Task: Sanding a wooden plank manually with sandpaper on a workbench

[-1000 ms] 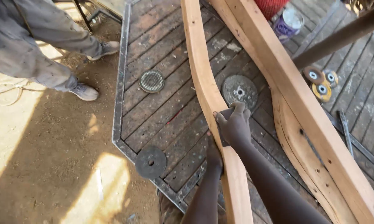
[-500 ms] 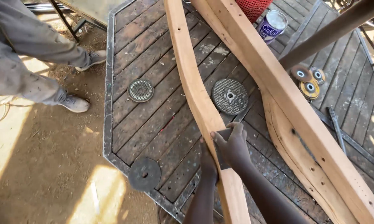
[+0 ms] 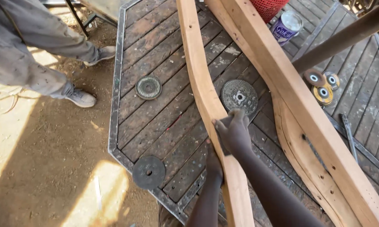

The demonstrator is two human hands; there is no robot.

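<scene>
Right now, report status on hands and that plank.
Right hand on top of curved plank. Left hand against its side. Grinding disc lies beside it.

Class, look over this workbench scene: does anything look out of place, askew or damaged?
One dark abrasive disc lies on the metal edge of the plank table, partly overhanging it. Other discs lie scattered loose. Both hands grip the curved wooden piece; no damage shows.

You had a dark plank table [image 3: 164, 113]; around its big grey disc [image 3: 239, 96] lay a green disc [image 3: 148, 87], a tin [image 3: 286, 26] and curved timbers [image 3: 206, 96].
</scene>
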